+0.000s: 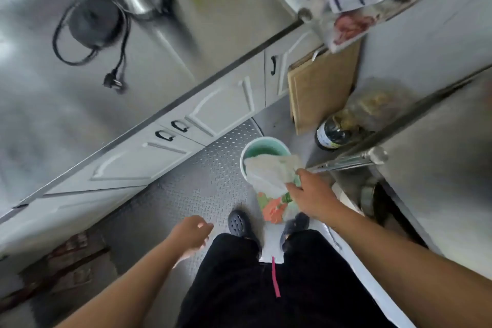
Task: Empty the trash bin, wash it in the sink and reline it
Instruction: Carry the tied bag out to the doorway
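A small trash bin (262, 148) with a white rim, a green inside and a flower-patterned outside stands on the floor in front of my feet. A thin whitish plastic bag (269, 169) lies across its near rim. My right hand (310, 193) pinches the bag's right edge just above the bin. My left hand (190, 234) hangs lower left of the bin, fingers loosely apart, holding nothing. The bin's bottom is hidden by the bag.
White cabinets (149, 146) under a steel counter (80, 74) run along the left, with a kettle base and cord (90, 24). A dark bottle (331, 134) and cardboard (322, 85) stand behind the bin. A faucet (354, 158) juts out at the right.
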Demonstrator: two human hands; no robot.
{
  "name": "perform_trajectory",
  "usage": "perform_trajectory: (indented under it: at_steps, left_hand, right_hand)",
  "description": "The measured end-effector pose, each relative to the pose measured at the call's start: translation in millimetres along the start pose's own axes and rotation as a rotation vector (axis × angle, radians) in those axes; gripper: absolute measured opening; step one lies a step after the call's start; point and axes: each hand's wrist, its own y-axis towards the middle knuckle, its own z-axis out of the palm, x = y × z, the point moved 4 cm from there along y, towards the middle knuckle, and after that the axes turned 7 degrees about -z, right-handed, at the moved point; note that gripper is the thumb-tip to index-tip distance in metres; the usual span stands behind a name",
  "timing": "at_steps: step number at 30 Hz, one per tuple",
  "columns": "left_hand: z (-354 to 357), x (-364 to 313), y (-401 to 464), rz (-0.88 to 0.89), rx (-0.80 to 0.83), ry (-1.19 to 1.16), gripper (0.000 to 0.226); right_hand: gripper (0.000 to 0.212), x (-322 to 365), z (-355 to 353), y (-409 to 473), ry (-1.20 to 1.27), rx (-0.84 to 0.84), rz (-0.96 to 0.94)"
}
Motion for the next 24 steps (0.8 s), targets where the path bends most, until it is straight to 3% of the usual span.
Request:
perform_trajectory:
  at_steps: [4,8,12,17,21,22,24]
  left_hand:
    - [-17,-20,-34,0.068,0.014,-0.025,0.025]
    - [-22,-32,-44,0.205,0.055,0.204,0.023]
    - [-41,-30,-24,0.273,0.126,0.509,0.023]
    - [-95,-39,9,0.238,0.11,0.621,0.027]
    - [-120,-76,13,0.167,0.164,0.576,0.023]
    - [-119,-83,16,0.149,0.202,0.472,0.019]
    - [-111,-97,18,0.066,0.273,0.376,0.033]
  right_hand:
    - [0.027,-7,-33,-71,0.017,-0.028,0.051]
    - [0.025,-20,-41,-128,0.045,-0.117,0.177]
    - [0.027,-37,-8,-178,0.099,-0.219,0.404]
    - [0.029,-59,55,-252,0.355,-0.43,0.716]
    - [0.032,-58,112,-315,0.602,-0.603,0.91]
    - [0.032,-56,127,-330,0.637,-0.618,0.944]
    - [0.034,-51,158,-356,0.694,-0.639,1.021]
